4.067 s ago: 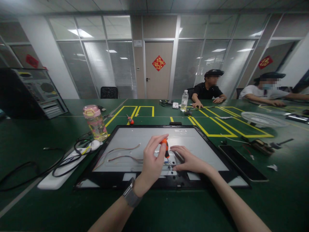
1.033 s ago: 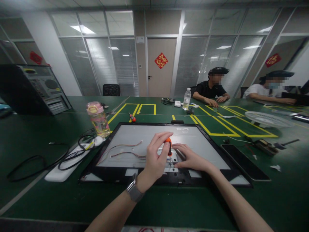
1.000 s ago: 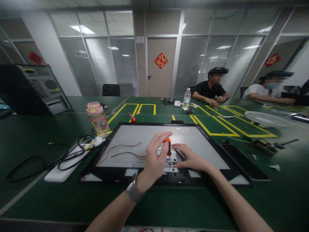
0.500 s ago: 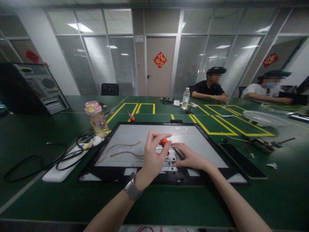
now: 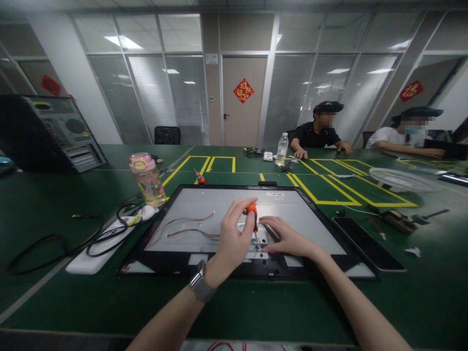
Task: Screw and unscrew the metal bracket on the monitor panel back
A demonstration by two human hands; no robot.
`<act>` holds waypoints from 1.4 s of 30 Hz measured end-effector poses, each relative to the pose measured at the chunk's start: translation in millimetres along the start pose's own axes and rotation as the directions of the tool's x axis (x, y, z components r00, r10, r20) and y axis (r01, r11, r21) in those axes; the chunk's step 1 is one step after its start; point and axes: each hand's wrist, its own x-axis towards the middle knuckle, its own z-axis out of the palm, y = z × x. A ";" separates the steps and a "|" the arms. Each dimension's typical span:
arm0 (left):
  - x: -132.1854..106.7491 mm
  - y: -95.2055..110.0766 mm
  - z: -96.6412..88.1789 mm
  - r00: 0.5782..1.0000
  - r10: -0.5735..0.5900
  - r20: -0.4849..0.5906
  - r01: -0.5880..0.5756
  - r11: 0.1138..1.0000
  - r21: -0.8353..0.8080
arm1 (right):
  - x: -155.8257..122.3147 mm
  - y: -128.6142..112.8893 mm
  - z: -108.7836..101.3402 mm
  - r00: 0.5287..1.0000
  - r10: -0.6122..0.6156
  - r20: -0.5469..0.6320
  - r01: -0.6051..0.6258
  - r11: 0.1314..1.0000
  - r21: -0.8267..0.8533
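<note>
An orange-and-black screwdriver (image 5: 252,209) stands nearly upright in my left hand (image 5: 236,231), gripped at the handle between thumb and fingers. Its shaft points down to a small metal bracket (image 5: 263,240) near the front edge of a flat display panel (image 5: 190,202). My right hand (image 5: 288,236) rests on the panel to the right of the tool, thumb and fingers on either side of the bracket's right part. The exact contact of those fingertips is partly hidden. The panel lies grey back up in a black frame, with thin wires (image 5: 193,233) across its left half.
A white power strip (image 5: 91,256) with black cables and a pink-lidded bottle (image 5: 148,180) stand left. A phone (image 5: 367,243) lies right of the panel. Beyond it are a red-tipped tool (image 5: 199,177) and a water bottle (image 5: 282,149). Two people sit at the far right.
The fingers of my left hand have shifted around the screwdriver handle, exposing more of it and its shaft. My right hand stays in place. A co-worker's hands have moved apart.
</note>
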 end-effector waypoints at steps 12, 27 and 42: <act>-0.8 -0.5 -0.1 1.000 -0.011 0.009 0.012 0.999 -0.045 | -0.2 -1.5 -0.5 1.000 0.006 0.001 -0.006 1.000 0.005; -3.5 -2.2 1.2 0.995 -0.094 -0.029 0.091 0.993 -0.078 | 0.4 0.8 0.1 1.000 0.014 0.006 -0.014 1.000 0.001; -1.5 -1.5 1.2 0.998 -0.038 -0.053 0.037 0.999 -0.032 | -0.7 -1.2 -0.9 1.000 -0.002 0.006 0.002 1.000 0.012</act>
